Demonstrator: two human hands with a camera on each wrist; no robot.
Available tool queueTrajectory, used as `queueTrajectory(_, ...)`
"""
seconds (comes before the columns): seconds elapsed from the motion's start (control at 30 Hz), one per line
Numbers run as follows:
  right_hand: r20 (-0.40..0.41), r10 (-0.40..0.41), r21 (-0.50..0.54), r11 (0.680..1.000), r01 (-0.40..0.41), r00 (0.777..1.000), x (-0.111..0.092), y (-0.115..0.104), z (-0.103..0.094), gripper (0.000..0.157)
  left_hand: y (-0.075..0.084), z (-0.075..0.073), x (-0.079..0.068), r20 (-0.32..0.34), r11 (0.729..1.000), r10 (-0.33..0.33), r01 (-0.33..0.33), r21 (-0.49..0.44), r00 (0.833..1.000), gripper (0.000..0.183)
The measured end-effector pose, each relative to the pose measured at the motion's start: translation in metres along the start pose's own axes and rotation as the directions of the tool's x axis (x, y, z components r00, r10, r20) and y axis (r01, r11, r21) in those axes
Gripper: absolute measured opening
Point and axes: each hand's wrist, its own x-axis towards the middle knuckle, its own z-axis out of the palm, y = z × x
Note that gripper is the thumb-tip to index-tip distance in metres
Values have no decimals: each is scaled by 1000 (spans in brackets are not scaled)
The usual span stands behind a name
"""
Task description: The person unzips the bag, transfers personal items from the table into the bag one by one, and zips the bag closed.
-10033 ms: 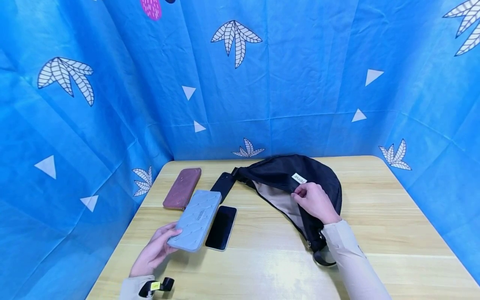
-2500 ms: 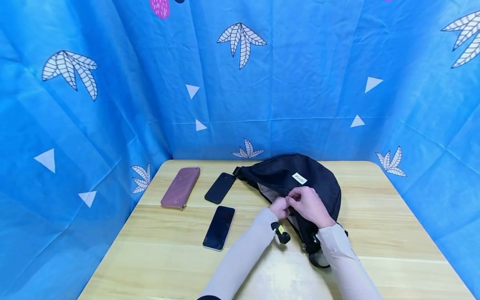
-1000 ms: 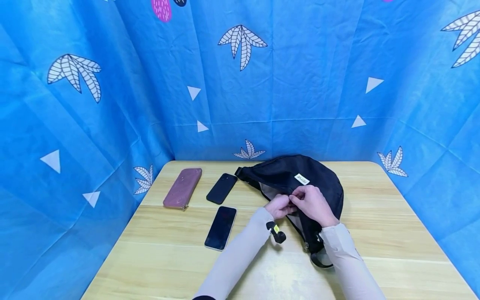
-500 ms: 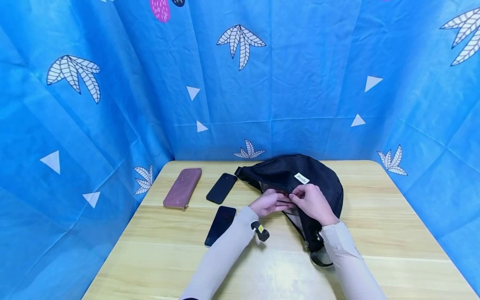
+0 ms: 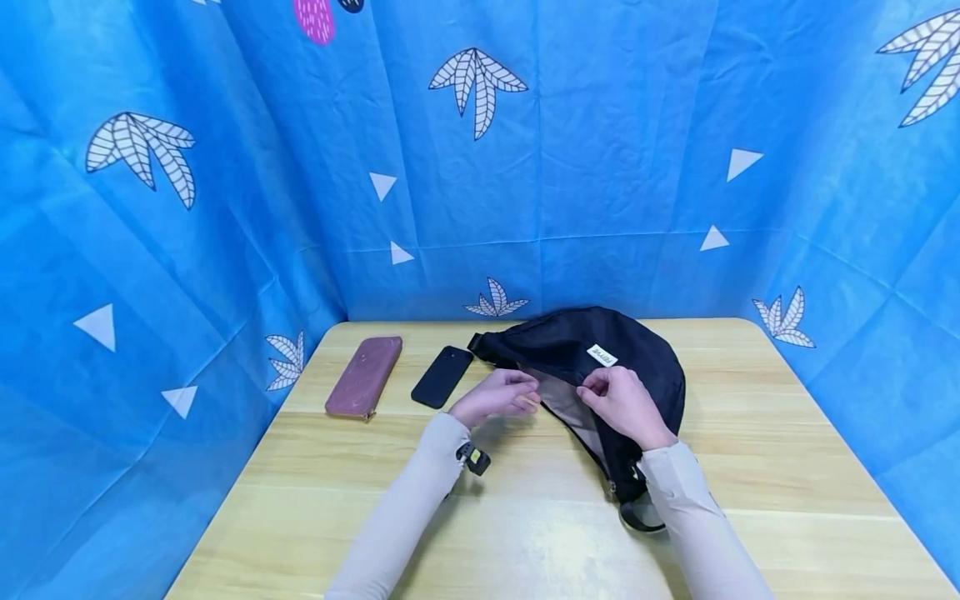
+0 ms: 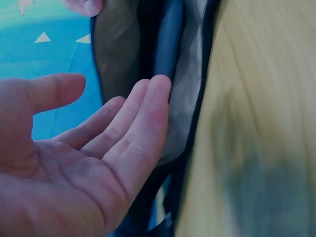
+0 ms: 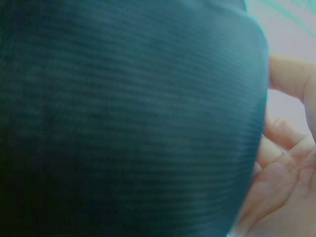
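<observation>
A black bag (image 5: 645,367) with a white label lies at the back of the table, its grey-lined mouth gaping. My right hand (image 5: 622,404) pinches the upper edge of this mouth; dark fabric fills most of the right wrist view, partly covering the hand (image 7: 286,163). My left hand (image 5: 498,397) is just left of the mouth, fingers loosely extended and holding nothing. In the left wrist view the left palm (image 6: 103,163) shows, fingertips in front of the opening. Inside the bag stands a blue-grey wallet (image 6: 169,42), only a strip of it visible.
A mauve zip wallet (image 5: 364,377) lies at the table's back left, with a black phone (image 5: 442,377) between it and the bag. My left forearm hides a second phone. A strap loop (image 5: 642,515) hangs toward the front. Blue patterned cloth (image 5: 600,150) surrounds the table (image 5: 787,467).
Ten seconds ago my left hand held the light blue wallet over the table; later it was in the bag's mouth. Now it has drawn out leftward without it. My right hand keeps its grip.
</observation>
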Motion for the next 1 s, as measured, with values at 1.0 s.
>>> queueTrajectory(1.0, 10, 23, 5, 1000, -23, 1000, -1, 1, -3, 8, -24, -170, -118, -589, 845, 288, 89, 528, 755, 37)
